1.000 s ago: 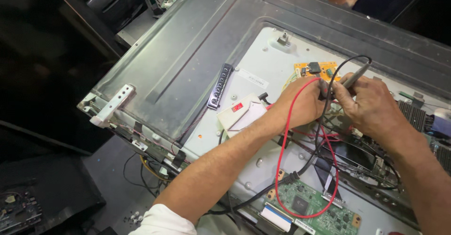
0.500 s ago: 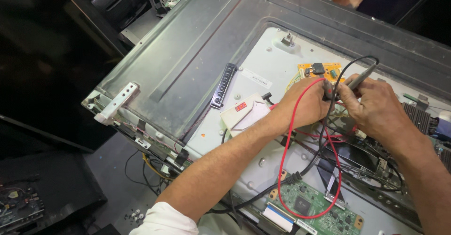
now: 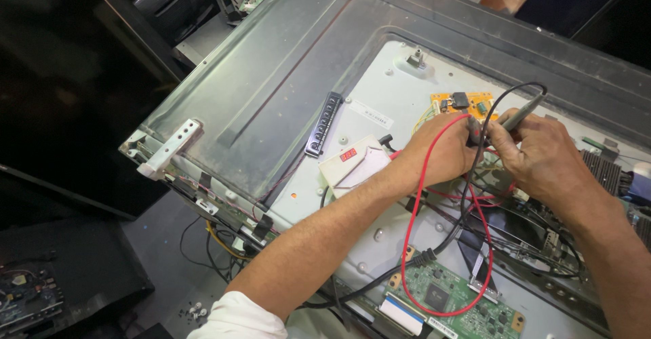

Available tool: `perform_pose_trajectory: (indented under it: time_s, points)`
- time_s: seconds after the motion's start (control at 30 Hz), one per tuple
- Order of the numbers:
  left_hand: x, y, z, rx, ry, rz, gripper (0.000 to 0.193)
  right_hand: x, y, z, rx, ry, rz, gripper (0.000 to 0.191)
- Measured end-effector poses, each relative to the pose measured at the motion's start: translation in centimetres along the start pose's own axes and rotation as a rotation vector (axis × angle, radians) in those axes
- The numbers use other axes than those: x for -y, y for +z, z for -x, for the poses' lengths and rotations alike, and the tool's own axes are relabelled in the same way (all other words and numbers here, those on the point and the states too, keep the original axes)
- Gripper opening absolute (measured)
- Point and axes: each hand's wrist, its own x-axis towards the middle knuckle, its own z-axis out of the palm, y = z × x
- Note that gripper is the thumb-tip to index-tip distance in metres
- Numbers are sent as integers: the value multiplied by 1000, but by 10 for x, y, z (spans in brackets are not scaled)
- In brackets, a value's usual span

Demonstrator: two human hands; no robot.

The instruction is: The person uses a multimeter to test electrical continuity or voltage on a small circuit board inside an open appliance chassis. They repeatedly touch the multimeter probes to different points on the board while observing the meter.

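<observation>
1. The left hand (image 3: 442, 154) rests on the open back of a flat television panel (image 3: 271, 88), its fingers pinched together around a red test probe (image 3: 472, 130) whose tip is hidden between the two hands.
2. The right hand (image 3: 542, 156) sits just beside it, fingers pressed around a grey-black test probe (image 3: 523, 116) that slants up toward the panel's far edge.
3. A red lead (image 3: 411, 244) loops from the left hand down over the white inner plate (image 3: 380, 88) to a green circuit board (image 3: 447, 298) at the near edge; a black lead (image 3: 508, 95) arcs above the right hand.
4. A small orange circuit board (image 3: 461, 102) lies just beyond the fingertips of both hands.
5. Labels: a long white rectangular sticker (image 3: 371, 114) lies on the white plate left of the orange board; a small red rectangular label (image 3: 348, 154) sits on a white box-shaped part (image 3: 352, 166) touching the left wrist.
6. A black strip of buttons (image 3: 323, 124) lies on the grey metal, near the white sticker.
7. A white mounting bracket (image 3: 168, 149) stands at the panel's left corner.
</observation>
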Motion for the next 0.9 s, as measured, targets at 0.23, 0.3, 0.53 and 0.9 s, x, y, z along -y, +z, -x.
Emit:
perform_pose_trajectory:
  time_s: [0.23,0.3,0.53,0.9]
  points:
    - [2,-1,0,-13,11,-8,25,0,1,-1,-11,-38,-9,31]
    - [1,-1,1,-19,9,-1,26,0,1,-1,-11,-48,-8,31]
    - [3,3,0,-24,15,-9,25,-4,2,-1,10,3,-18,32]
    - [-3,-8,8,-33,24,2,16,18,-6,5,43,50,-89,29]
